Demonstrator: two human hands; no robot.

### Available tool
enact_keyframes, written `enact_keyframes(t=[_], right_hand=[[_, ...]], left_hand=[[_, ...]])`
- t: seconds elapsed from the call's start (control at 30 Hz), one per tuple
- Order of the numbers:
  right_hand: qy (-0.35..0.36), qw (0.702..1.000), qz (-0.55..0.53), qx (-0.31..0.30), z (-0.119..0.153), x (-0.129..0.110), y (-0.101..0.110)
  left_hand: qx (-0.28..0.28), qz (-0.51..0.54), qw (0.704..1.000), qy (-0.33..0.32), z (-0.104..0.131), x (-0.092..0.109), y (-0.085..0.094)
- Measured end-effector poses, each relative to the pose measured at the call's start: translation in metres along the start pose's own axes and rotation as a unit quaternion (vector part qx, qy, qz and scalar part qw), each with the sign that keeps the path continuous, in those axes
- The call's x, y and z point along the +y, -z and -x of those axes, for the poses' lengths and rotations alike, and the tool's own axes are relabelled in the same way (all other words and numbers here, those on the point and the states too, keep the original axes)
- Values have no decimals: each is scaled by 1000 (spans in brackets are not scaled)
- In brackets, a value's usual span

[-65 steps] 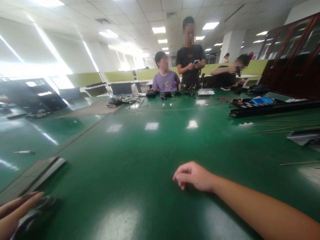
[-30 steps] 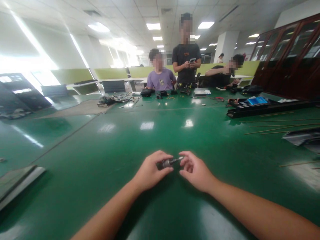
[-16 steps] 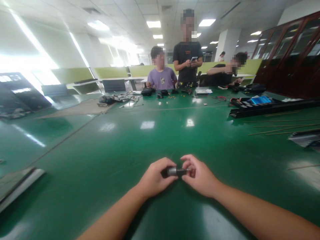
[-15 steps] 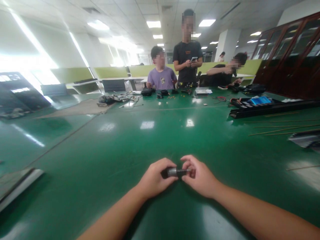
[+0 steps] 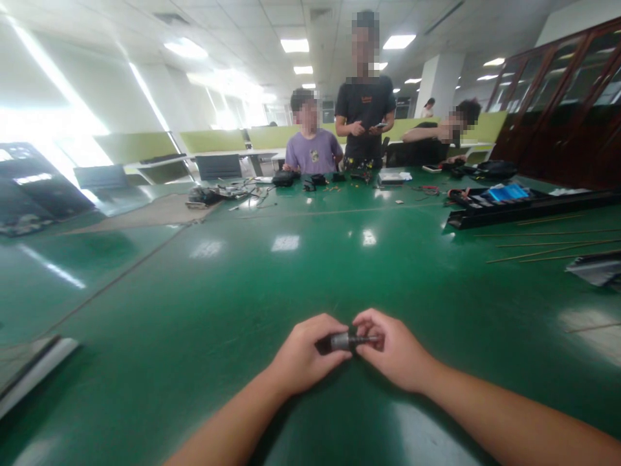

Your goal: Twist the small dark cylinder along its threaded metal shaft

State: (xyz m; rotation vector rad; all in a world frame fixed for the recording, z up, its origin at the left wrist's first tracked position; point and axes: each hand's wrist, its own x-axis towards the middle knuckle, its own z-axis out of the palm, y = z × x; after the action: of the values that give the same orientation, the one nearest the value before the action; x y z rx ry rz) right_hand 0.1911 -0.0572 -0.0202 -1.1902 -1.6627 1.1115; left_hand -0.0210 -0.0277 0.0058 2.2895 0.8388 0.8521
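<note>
My left hand (image 5: 310, 349) is closed around the rear of a black-and-silver cylindrical part (image 5: 340, 342), thumb below and fingers above. The part lies roughly level, just over the green tabletop, with a thin shaft pointing right. At its dark front end, my right hand (image 5: 392, 349) has thumb and forefinger pinched at a black collar, the other fingers curled behind the shaft. The part's rear end is partly hidden by my left fingers. What exact kind of part it is cannot be made out.
The glossy green table (image 5: 233, 278) spreads around my hands. A flat grey-edged panel (image 5: 39, 375) lies at left. Long thin rods (image 5: 557, 246) and a black channel holding parts (image 5: 524, 210) are at right. Across the table are several people, tools and a dark pouch (image 5: 286, 178).
Both hands have shifted slightly right and down in view with the part. My right fingers have closed in on the collar. The standing person has lowered the phone in one hand.
</note>
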Motion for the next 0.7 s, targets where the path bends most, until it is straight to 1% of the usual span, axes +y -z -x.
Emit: enact_keyframes(t=[0.07,0.17,0.4,0.7], right_hand=[[-1,1000,0,2,0,-1,0],[-1,1000,11,3,0,-2,-1],[7,997,72,17,1,-12,1],[17,994,109,-2,1,-17,3]], left_hand=[[-3,10,1000,-7,0,1,0],[9,9,1000,-6,0,2,-1],[17,7,1000,-8,0,0,-2],[25,17,1000,-8,0,0,-2]])
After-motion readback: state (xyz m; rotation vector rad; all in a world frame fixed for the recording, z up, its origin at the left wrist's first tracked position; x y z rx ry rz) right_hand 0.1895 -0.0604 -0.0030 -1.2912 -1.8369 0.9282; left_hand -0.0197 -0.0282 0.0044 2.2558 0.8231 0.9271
